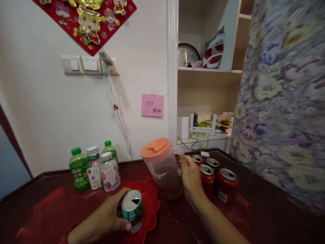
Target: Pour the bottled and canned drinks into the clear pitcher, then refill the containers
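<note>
My left hand (111, 213) is wrapped round a green and silver can (132, 211) with an opened top, over a red scalloped plate (151, 203). My right hand (191, 174) holds the handle side of a clear plastic pitcher (165, 171) with an orange lid. The pitcher leans to the left, near the plate's far right edge. Whether its base touches the table is hard to tell. Just right of my right hand stand several cans, among them a red can (228, 186).
Green-capped bottles (79, 171) and white-capped bottles (110, 173) stand at the back left of the dark red table (33, 203). Behind is a wall with a pink note (152, 105). A floral curtain (284, 101) hangs at the right, beside shelves with a router (203, 130).
</note>
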The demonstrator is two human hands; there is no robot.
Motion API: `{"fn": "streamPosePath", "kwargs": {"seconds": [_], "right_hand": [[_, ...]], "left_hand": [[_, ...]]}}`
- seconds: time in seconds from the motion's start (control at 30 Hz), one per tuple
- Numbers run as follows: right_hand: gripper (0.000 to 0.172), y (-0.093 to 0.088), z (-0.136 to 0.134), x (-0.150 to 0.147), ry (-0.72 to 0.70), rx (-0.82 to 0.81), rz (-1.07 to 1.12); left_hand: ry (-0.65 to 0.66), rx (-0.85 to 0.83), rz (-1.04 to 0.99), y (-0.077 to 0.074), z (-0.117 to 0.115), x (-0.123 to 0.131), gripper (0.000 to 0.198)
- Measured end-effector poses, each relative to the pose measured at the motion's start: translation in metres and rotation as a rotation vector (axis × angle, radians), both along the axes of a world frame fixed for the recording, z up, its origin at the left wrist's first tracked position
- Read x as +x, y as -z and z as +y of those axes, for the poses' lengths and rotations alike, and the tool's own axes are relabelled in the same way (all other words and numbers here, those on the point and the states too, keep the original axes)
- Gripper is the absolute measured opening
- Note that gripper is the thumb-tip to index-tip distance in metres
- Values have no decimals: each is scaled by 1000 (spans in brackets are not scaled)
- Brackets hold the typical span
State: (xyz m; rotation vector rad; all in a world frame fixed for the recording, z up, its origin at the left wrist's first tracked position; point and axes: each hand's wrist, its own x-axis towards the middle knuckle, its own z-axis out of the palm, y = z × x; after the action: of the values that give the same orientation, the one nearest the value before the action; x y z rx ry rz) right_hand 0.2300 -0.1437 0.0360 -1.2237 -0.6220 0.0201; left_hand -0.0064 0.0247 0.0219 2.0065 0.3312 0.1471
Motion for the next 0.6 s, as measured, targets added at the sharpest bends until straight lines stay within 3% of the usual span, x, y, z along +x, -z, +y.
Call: {"fn": "streamPosePath", "kwargs": {"seconds": [0.33,0.6], "right_hand": [[53,47,29,3,-12,186,99],[52,59,36,5,-75,226,123]], "left_hand": [[-2,52,-22,3,1,2,65],[38,-106,-88,9,-1,4,62]]}}
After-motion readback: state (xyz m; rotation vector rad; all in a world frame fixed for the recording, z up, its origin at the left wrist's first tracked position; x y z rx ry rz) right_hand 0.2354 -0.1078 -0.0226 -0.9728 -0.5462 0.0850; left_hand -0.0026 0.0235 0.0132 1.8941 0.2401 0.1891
